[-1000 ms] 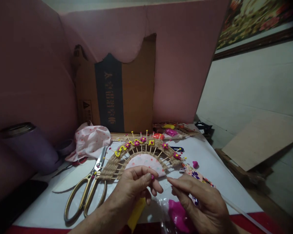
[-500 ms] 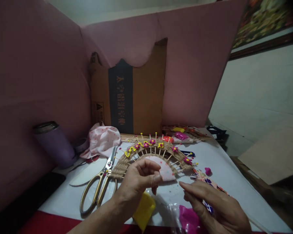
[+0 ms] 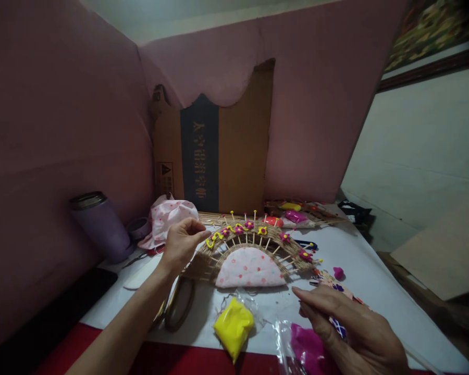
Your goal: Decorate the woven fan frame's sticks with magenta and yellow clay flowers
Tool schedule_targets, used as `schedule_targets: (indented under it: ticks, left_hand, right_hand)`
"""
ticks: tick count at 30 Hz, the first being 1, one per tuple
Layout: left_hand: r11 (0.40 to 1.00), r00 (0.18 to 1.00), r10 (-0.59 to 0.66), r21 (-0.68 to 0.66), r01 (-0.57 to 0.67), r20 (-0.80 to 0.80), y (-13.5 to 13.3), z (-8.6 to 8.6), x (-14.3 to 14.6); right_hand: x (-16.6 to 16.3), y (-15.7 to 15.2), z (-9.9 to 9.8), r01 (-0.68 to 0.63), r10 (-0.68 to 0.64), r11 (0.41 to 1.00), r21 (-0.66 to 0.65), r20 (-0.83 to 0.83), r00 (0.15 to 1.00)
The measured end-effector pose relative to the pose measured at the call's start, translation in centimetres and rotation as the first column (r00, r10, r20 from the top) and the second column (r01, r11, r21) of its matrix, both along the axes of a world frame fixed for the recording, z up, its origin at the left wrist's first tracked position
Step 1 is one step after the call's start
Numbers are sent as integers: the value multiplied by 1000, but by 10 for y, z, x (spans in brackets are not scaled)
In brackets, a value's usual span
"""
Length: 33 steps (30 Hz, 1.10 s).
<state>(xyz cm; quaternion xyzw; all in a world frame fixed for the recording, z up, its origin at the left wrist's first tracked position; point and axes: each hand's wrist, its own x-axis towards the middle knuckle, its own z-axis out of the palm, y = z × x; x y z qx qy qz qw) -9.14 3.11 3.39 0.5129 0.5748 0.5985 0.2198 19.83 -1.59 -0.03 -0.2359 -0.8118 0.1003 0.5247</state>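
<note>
A half-round woven craft piece lies on the white table. It has a twine arch, wooden sticks with coloured tips, small yellow and magenta clay flowers, and a pink dotted fabric centre. My left hand reaches to the arch's left end, fingers pinched together near a yellow clay piece. What the pinch holds I cannot make out. My right hand rests low at the right with fingers stretched out over a magenta clay lump in plastic. A yellow clay lump lies between my hands.
Gold-handled scissors lie partly under my left forearm. A purple tumbler and a pink dotted cloth stand at the left. Clay packets lie at the back. A cardboard sheet leans on the pink wall.
My left hand has moved from the front of the fabric centre up and left to the arch's left end. The fabric centre and the yellow clay lump are now uncovered. My right hand barely moved.
</note>
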Motion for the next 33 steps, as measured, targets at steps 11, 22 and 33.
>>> schedule_targets:
  ticks: [11, 22, 33]
  left_hand:
    - [998, 969, -14, -58, 0, -246, 9, -21, -10]
    - [1000, 928, 23, -1, -25, -373, 8, -26, -10]
    - [997, 792, 9, 64, 37, -611, 9, -28, -11]
  right_hand:
    - [4, 2, -5, -1, 2, 1000, -7, 54, 999]
    - [6, 0, -6, -2, 3, 1000, -13, 59, 998]
    - [5, 0, -5, 15, -15, 1000, -1, 66, 998]
